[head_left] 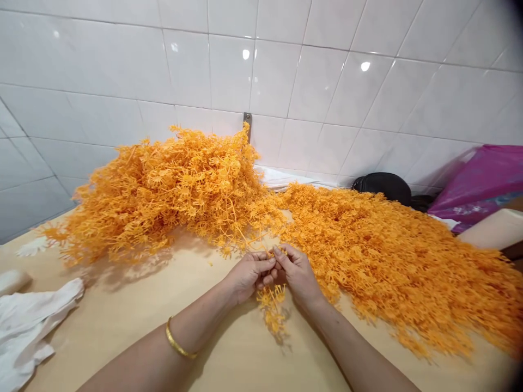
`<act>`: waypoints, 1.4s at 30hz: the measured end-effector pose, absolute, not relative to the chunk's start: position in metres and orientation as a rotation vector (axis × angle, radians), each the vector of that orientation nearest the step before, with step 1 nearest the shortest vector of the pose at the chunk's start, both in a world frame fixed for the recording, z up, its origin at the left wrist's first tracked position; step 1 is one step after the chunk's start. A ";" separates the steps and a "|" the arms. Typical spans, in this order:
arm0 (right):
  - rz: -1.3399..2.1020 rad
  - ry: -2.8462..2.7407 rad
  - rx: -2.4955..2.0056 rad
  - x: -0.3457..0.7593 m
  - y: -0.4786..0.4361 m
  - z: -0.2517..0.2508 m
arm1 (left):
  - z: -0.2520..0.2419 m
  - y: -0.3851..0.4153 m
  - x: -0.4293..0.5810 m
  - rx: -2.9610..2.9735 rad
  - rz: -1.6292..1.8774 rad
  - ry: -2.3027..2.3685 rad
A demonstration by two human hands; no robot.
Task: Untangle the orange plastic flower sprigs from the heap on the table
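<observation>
A large heap of orange plastic sprigs [175,190], made of tangled stems with small flower-like heads, rises on the cream table top [106,305] at the back left. A wider, flatter spread of the same orange sprigs [392,267] covers the table to the right. My left hand [251,275] and my right hand [298,275] meet at the middle, their fingertips pinching a small orange sprig [272,307]. This sprig hangs below them, and thin stems run from my fingers up towards the heap.
A crumpled white cloth [28,326] lies at the left table edge, with a cream roll [12,280] above it. White tiled walls [245,60] rise behind. A black bag [382,188] and a pink plastic bag [478,185] sit at the back right.
</observation>
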State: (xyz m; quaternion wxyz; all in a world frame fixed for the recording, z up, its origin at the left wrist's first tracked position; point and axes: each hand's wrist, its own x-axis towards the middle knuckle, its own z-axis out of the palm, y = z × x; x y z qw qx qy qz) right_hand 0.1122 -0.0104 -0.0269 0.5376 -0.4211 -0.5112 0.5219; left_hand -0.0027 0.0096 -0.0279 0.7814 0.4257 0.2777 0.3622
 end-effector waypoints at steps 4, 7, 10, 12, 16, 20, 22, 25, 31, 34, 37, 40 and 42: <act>1.141 -0.781 -0.997 0.128 -0.001 -0.019 | -0.015 0.006 -0.010 0.899 0.741 0.523; 1.165 -0.668 -0.989 0.140 0.000 -0.009 | -0.011 0.007 -0.015 0.825 0.812 0.479; 1.208 -0.812 -1.000 0.140 -0.006 -0.003 | -0.014 0.014 -0.018 0.715 0.901 0.491; 1.261 -0.874 -1.032 0.136 -0.010 -0.004 | -0.016 0.018 -0.019 0.652 0.911 0.482; 1.390 -0.851 -1.008 0.133 -0.011 -0.011 | -0.019 0.021 -0.017 0.534 0.950 0.500; 1.394 -0.958 -0.976 0.135 -0.012 -0.010 | -0.020 0.023 -0.016 0.477 1.031 0.570; 1.315 -1.061 -1.058 0.135 -0.014 -0.007 | -0.020 0.023 -0.016 0.482 1.046 0.581; 1.216 -1.249 -1.183 0.134 -0.016 -0.005 | -0.021 0.023 -0.016 0.517 1.027 0.575; 1.227 -1.402 -1.151 0.130 -0.015 -0.010 | -0.020 0.019 -0.016 0.622 0.986 0.618; 1.169 -1.319 -1.127 0.130 -0.013 -0.013 | -0.020 0.014 -0.013 0.787 0.964 0.698; 1.093 -1.318 -1.111 0.129 -0.013 -0.017 | -0.019 0.008 -0.010 1.015 0.874 0.758; 0.999 -1.398 -1.112 0.127 -0.013 -0.021 | -0.018 0.006 -0.010 1.125 0.764 0.789; 0.985 -1.400 -1.138 0.127 -0.011 -0.023 | -0.017 0.005 -0.011 1.130 0.729 0.780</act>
